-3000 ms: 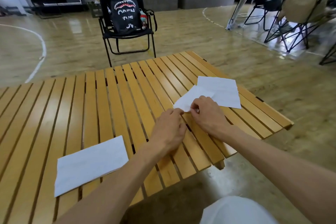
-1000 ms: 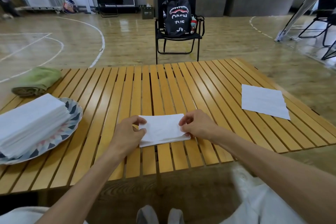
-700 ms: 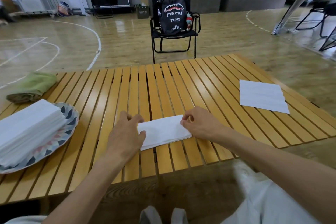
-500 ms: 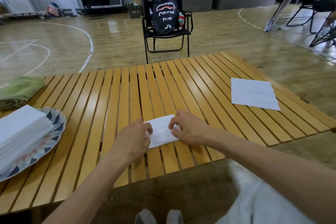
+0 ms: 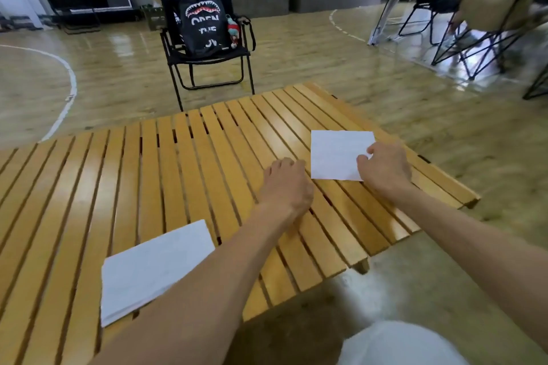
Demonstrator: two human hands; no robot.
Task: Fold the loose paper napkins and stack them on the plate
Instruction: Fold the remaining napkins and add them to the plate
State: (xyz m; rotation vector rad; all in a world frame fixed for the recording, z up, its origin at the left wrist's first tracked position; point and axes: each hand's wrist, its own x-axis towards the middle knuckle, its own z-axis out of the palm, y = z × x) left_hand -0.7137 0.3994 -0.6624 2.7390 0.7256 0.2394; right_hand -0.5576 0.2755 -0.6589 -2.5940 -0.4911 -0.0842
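Near the table's (image 5: 178, 157) right edge, the right hand (image 5: 385, 170) pinches a flat napkin (image 5: 335, 154). The left hand (image 5: 286, 184) rests loosely curled beside it, empty; a folded napkin (image 5: 148, 267) lies at the front edge.

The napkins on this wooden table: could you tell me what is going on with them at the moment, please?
A person is working bare-handed at a slatted table. The right hand pinches the near right edge of a flat white napkin lying towards the table's right end. The left hand is low over the slats just left of that napkin and holds nothing. A second napkin lies flat near the front edge, partly hidden by the left forearm.
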